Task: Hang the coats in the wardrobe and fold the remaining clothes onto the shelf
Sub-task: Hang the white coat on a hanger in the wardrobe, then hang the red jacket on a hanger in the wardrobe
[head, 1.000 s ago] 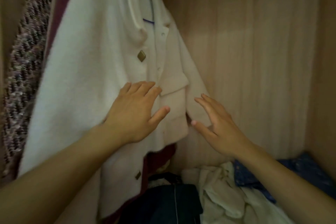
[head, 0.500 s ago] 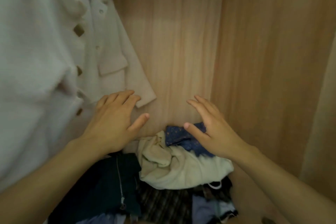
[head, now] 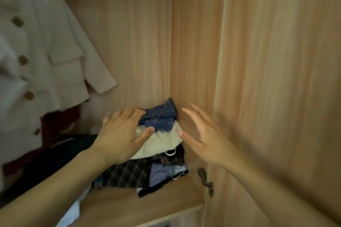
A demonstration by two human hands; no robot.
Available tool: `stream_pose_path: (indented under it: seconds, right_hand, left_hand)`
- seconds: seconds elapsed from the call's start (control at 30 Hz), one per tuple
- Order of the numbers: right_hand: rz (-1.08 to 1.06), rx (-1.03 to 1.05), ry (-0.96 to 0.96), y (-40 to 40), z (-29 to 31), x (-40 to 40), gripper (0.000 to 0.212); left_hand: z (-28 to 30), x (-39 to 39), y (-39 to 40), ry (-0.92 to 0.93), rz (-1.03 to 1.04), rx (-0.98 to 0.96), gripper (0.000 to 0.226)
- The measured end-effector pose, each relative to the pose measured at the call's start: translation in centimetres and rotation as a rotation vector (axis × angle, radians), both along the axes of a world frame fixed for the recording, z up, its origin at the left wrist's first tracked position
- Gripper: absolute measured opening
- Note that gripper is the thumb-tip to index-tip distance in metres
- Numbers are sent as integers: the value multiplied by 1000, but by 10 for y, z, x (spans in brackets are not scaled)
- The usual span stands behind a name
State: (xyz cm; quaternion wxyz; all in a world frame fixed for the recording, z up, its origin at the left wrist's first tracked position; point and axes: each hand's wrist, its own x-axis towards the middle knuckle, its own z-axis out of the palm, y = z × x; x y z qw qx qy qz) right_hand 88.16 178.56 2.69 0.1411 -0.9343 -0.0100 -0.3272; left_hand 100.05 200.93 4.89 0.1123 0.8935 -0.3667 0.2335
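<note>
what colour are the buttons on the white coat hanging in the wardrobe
Brownish bronze, on the white coat; the head view shows them.

Two bare forearms in view, no sleeves or cuffs visible anywhere up to the frame edge. Left hand [head: 120,134] and right hand [head: 206,140]: no gloves, rings, watch, bracelets or straps. Nails short, unpainted as far as visible. Both hands slightly motion-blurred, so fine detail can't be made out.
</note>
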Motion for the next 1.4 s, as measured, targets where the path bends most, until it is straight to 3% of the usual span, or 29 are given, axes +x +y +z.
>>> stream_pose_path:
  seconds: [0.47,0.7,0.97,1.17,1.4]
  right_hand:
    - [-154,15,106,2,-8,-127,68]
    - [-423,-91,182,19,-12,-173,68]
    - [-758,-7,268,57,-52,-233,67]
    - [-1021,22,393,93,-74,-314,68]
    - [-1275,90,323,136,-74,-431,66]
  left_hand:
    - [-18,-84,-32,51,-205,-47,63]
    - [-35,-91,-49,98,-418,-19,69]
    - [-93,-112,-85,203,-698,-19,65]
    - [-130,-189,-112,334,-957,29,65]
    - [-116,-300,-123,325,-1231,27,67]
